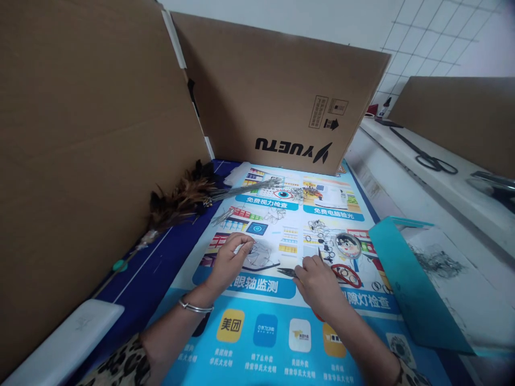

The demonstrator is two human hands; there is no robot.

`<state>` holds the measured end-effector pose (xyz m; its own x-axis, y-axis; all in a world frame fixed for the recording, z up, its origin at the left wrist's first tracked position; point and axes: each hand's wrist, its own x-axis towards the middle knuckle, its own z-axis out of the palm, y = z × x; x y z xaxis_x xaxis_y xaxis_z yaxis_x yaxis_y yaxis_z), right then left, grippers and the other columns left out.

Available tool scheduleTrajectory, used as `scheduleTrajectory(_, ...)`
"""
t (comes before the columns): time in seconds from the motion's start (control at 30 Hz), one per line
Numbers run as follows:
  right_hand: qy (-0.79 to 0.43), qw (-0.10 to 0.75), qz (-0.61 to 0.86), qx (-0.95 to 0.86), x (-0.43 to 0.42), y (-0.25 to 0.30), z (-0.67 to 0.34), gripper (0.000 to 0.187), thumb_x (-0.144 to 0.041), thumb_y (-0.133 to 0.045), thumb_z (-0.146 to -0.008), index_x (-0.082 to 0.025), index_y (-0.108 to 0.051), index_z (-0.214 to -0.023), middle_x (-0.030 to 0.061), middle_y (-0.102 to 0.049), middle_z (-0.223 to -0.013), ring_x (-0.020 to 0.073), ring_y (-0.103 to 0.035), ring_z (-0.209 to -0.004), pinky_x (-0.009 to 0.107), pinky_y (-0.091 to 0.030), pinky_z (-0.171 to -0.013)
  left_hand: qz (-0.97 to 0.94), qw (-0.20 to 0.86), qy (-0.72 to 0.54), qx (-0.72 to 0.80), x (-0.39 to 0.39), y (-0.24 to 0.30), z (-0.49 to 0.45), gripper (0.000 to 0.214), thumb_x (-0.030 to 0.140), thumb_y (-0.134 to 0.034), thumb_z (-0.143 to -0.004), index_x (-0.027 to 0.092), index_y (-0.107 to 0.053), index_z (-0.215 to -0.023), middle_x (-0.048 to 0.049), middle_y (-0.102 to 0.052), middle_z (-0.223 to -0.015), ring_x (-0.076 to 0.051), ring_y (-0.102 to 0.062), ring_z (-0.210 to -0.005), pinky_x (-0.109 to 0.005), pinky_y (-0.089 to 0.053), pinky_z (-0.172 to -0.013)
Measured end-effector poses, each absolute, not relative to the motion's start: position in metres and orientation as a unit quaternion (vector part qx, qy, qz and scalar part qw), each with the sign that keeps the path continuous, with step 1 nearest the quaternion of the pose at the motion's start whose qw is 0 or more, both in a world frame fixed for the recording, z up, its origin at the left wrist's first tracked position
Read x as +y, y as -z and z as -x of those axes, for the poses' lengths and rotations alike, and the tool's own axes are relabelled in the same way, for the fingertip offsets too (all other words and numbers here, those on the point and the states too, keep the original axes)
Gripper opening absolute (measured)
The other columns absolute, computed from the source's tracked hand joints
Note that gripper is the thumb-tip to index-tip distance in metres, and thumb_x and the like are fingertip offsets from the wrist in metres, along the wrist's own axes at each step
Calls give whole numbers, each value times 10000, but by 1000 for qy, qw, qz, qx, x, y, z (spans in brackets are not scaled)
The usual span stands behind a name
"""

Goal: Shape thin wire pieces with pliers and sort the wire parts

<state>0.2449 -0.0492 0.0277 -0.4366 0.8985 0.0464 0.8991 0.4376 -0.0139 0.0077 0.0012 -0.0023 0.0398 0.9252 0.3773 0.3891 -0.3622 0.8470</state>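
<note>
My left hand (230, 260) is closed in a pinch over the printed mat; whatever sits between its fingertips is too small to make out. My right hand (317, 284) grips a pair of pliers (286, 272), whose dark pointed jaws aim left toward my left hand. A bit of red handle shows beneath the right palm. Between the hands lies a tangle of thin wire pieces (259, 256). A dark pointed tip rises just behind the right knuckles. Close to that hand are a red-handled tool (346, 275) and a round tin with a cartoon face (348, 245).
Cardboard panels (281, 96) wall the left and back. Brown feathers (181, 195) and a bundle of wires (249, 187) lie back left. Black rings (326, 246) are scattered near the tin. A teal box (418, 300) with dark wire bits stands right; scissors (436, 162) rest on a ledge.
</note>
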Motion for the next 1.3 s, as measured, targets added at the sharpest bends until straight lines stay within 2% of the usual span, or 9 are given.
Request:
scheduleTrajectory(0.33, -34, 61, 563, -824, -45, -23, -244, 216, -359, -451, -851, -197, -590, -885, 77, -509, -885, 207, -459, -886, 283, -383, -691, -666, 273, -490, 492, -1, 3, -9, 144, 250, -446, -840, 181, -562, -791, -36, -556, -832, -175, -523, -839, -300, -407, -793)
scheduleTrajectory(0.57, -42, 49, 560, -826, -30, -24, -232, 240, -394, -475, -831, -197, -601, -885, 78, -519, -877, 213, -465, -905, 286, -387, -700, -651, 255, -506, 505, 0, 3, -7, 139, 247, -448, -839, 183, -567, -808, -38, -561, -840, -177, -522, -844, -306, -410, -799)
scheduleTrajectory(0.77, 16, 22, 537, -843, -29, -25, -216, 197, -312, -463, -845, -177, -600, -888, 105, -529, -883, 240, -450, -887, 327, -376, -677, -639, 249, -516, 513, 3, 4, -4, 138, 241, -443, -841, 183, -563, -802, -37, -558, -836, -175, -519, -846, -313, -408, -811)
scheduleTrajectory(0.93, 40, 11, 532, -846, -32, -20, -216, 168, -243, -449, -854, -165, -598, -850, 111, -546, -847, 240, -456, -854, 310, -374, -624, -638, 248, -520, 510, 2, 2, -4, 156, 256, -436, -843, 181, -561, -787, -39, -564, -825, -178, -525, -839, -315, -413, -808)
scheduleTrajectory(1.3, 24, 36, 548, -835, -34, -32, -237, 143, -280, -478, -839, -193, -590, -857, 75, -548, -864, 211, -472, -870, 282, -378, -656, -649, 252, -512, 503, 2, 3, -5, 147, 245, -438, -842, 182, -557, -784, -36, -556, -826, -176, -521, -841, -308, -410, -802)
